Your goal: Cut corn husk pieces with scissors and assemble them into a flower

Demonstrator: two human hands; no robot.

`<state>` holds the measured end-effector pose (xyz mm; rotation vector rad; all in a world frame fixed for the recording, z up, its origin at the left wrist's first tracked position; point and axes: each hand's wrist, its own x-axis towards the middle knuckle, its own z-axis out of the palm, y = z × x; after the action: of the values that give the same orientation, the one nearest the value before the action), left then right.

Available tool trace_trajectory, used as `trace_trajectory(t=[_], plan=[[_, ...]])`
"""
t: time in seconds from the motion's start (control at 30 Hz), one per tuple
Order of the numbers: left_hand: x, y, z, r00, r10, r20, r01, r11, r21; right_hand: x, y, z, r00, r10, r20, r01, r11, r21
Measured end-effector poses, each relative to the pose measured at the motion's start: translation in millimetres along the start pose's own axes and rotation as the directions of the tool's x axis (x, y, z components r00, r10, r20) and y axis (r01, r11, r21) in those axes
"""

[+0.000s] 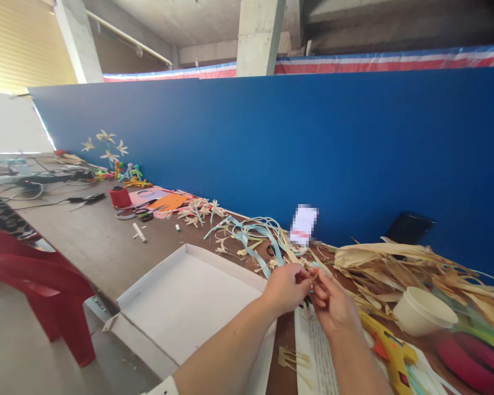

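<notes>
My left hand (286, 286) and my right hand (333, 304) meet above the brown table (102, 247), fingers pinched together on a thin strip of dried husk (315, 274). The strip is small and mostly hidden between the fingertips. Just behind the hands lie pale blue ribbon strips (251, 236) and a heap of dried corn husks (399, 263). Below my right hand rests a printed sheet of paper (316, 345), and a yellow glue gun (389, 348) lies to its right.
A shallow white cardboard tray (189, 296) lies at the table's front edge. A white cup (422, 310) stands right, a red spool (119, 196), scissors (86, 200) and paper flowers (107, 145) far left. A blue partition (313, 142) backs the table; a red chair (45, 285) stands left.
</notes>
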<state>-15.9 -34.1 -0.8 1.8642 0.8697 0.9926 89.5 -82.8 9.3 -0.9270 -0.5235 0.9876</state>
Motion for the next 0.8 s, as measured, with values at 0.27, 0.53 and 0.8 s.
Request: trace_trajectory(t=[0.27,0.53,0.8], plan=[[4.0,-3.9,5.3,0.989,-0.135,0.068,0.149,0.940,-0.306,-1.0,0.6,0.4,0.999,0.005,0.035,-0.006,1.000,0.017],[3.3,1.4,-0.5,0.967,-0.214,0.139,0.248,0.917,-0.313,0.9,2.5,-1.3,0.999,0.040,0.037,-0.040,0.999,-0.016],[3.8,-4.3,5.1,0.966,-0.172,0.194,0.224,0.932,-0.285,2.5,3.2,-4.3,0.997,0.069,0.045,-0.071,0.997,0.040]])
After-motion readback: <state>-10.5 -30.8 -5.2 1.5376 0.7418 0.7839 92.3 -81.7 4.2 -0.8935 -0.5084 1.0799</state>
